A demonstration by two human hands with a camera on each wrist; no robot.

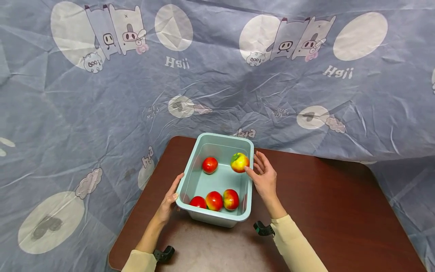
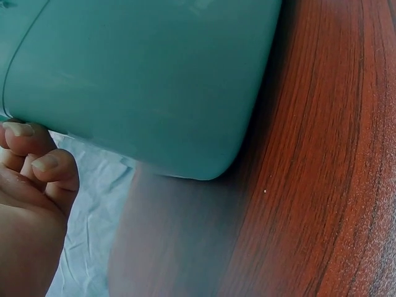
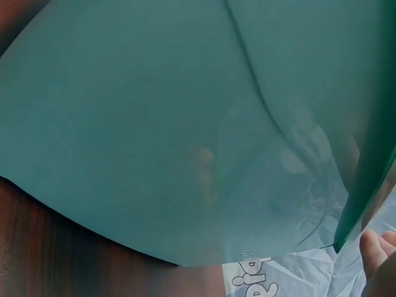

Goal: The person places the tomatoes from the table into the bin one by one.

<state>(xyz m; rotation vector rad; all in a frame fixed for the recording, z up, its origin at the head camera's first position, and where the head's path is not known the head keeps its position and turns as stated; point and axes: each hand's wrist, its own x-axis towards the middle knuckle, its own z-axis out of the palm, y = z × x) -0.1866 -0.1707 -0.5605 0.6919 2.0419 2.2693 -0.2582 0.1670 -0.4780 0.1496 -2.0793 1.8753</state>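
Note:
A pale blue-green plastic bin (image 1: 217, 218) stands between my two hands, over the table. My left hand (image 1: 166, 204) grips its left side near the front corner, thumb at the rim; in the left wrist view, curled fingers (image 2: 59, 170) meet the bin's edge. At the right rim is my right hand (image 1: 266, 179), thumb reaching over the rim and the other fingers outside the wall. Right by that thumb lies a yellow-and-red apple (image 1: 239, 162) with a green patch. A red apple (image 1: 210, 165) lies left of it, and several red-and-yellow apples (image 1: 214, 201) line the near wall.
The brown wooden table (image 1: 323, 200) extends to the right of the bin. Behind it and along the left hangs a wrinkled grey-blue cloth (image 1: 217, 83) with cartoon prints. Each wrist wears a black strap mount (image 1: 264, 229).

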